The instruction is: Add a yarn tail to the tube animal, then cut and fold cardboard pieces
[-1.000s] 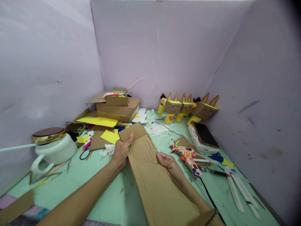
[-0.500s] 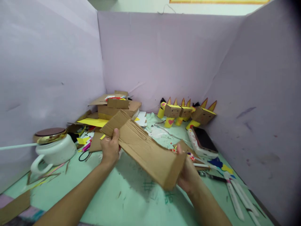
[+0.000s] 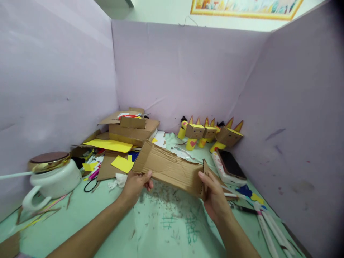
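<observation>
A: Against the earlier frame, the cardboard point(image 3: 172, 166) sits more level, its right end raised, with the end flap point(image 3: 205, 189) standing up there.

B: Where is it exactly?

A: Held up over the near part of the desk point(image 3: 107, 225), beyond the green marks point(image 3: 168, 222).

B: And each grip?

A: The left grip point(image 3: 137, 184) pinches the near left corner, thumb on top. The right grip point(image 3: 216, 195) clasps the flap, thumb on its inner side. Taking both ends probably keeps the sheet steady and its inside in sight.

B: What stands around it?

A: The mug point(image 3: 55, 181) is left, well apart, likely so that elbows miss it. The phone point(image 3: 231, 164) lies right, on a white case point(image 3: 223, 175).

B: Farther back?

A: Scissors point(image 3: 129, 116) rest on a box point(image 3: 134, 133), perhaps for easy reach. The figures point(image 3: 195, 131) stand near the back wall point(image 3: 182, 75), presumably out of the way.
</observation>
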`<state>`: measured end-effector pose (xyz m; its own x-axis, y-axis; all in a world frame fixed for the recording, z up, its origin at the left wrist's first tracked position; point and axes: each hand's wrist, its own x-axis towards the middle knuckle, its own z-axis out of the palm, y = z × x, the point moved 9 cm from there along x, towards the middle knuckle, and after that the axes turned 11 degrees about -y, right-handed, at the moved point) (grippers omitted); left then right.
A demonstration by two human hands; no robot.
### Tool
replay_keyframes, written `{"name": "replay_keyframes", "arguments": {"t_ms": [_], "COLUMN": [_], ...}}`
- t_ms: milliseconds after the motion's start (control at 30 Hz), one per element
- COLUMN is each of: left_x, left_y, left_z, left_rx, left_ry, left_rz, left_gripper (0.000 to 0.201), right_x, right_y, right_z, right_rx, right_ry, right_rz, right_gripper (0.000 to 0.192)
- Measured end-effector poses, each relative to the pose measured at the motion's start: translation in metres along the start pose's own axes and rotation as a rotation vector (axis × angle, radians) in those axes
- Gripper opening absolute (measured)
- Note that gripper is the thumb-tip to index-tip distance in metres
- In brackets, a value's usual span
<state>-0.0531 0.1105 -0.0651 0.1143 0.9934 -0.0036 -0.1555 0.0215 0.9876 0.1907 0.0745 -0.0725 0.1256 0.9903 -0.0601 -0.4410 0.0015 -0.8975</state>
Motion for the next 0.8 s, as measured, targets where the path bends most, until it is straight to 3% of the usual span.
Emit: {"name": "replay_keyframes", "arguments": {"t_ms": [200, 367, 567, 800], "left_x": [-0.001, 0.001, -0.001, -0.004], "left_y": [-0.014, -0.024, -0.021, -0.011], "left_z": [-0.002, 0.0, 0.0, -0.012], "left_rx": [0.069, 0.049, 0.056, 0.174], "left_ry": [0.006, -0.007, -0.023, 0.052], "left_rz": [-0.12, -0.202, -0.201, -0.157], "left_gripper": [0.04, 0.041, 0.043, 0.042], "right_x": [0.0, 0.001, 0.001, 0.003], "right_y": [-0.004, 0.001, -0.007, -0.011], "right_z": [-0.007, -0.009, -0.005, -0.014], "right_rx": [-0.156, -0.158, -0.236, -0.381], "right_ry": [0.073, 0.088, 0.038, 0.11], "right_rz": [-0.062, -0.034, -0.106, -0.193], "right_gripper": [0.054, 0.051, 0.048, 0.056]}}
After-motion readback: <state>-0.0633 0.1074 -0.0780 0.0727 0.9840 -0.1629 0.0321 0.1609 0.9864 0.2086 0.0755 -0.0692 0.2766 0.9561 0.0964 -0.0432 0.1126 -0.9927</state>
